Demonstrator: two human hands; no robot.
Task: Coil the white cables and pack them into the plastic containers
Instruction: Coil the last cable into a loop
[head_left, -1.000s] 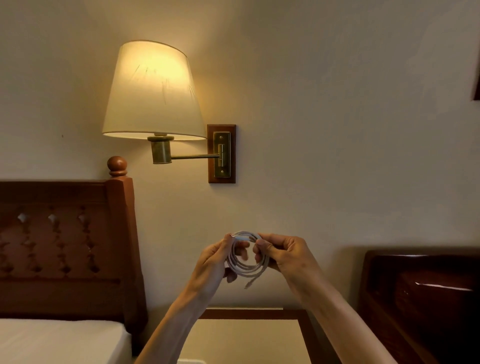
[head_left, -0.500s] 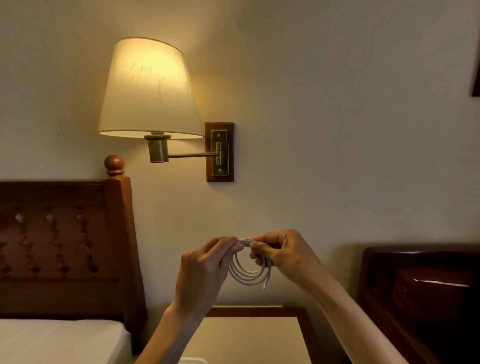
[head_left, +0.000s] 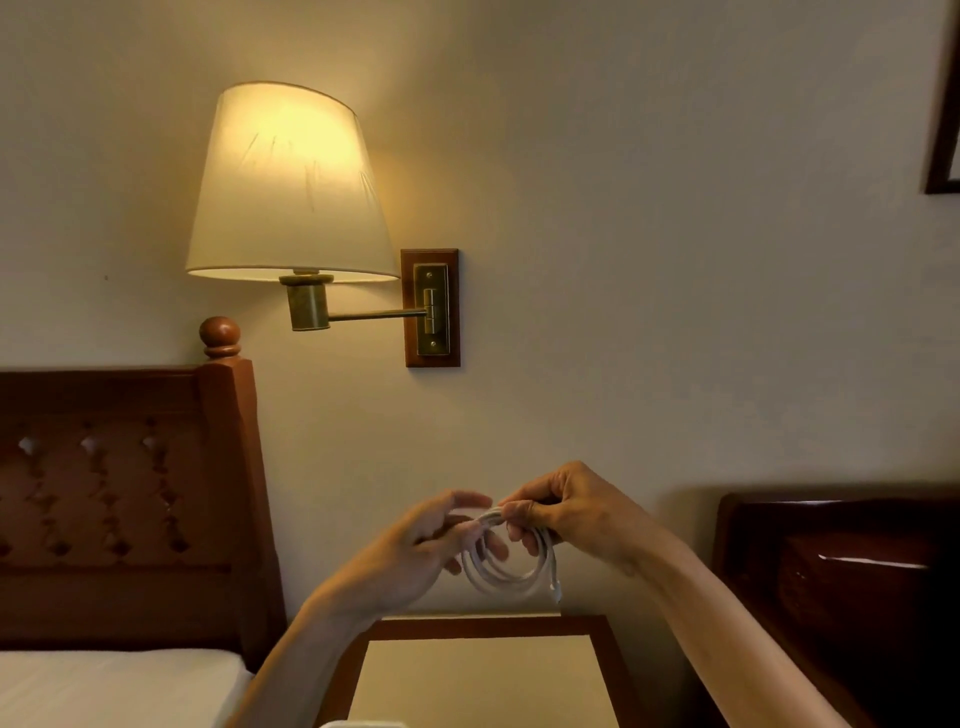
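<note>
A white cable (head_left: 506, 581) hangs as a small coil of several loops in the air above the bedside table, one plug end dangling at its lower right. My right hand (head_left: 569, 512) pinches the top of the coil between thumb and curled fingers. My left hand (head_left: 418, 545) is beside it on the left, fingers curled around the upper left of the loops. A sliver of a white thing (head_left: 363, 723) shows at the bottom edge; I cannot tell whether it is a plastic container.
A bedside table (head_left: 483, 675) with a pale top and wooden rim stands below the hands. A wooden headboard (head_left: 124, 493) and white mattress (head_left: 104, 686) lie left, dark wooden furniture (head_left: 852, 582) right. A lit wall lamp (head_left: 291, 182) hangs above.
The coil has turned from upright between both hands to hanging down from my right hand's pinch. My left hand shifted along the loops; the plug end swung to the lower right.
</note>
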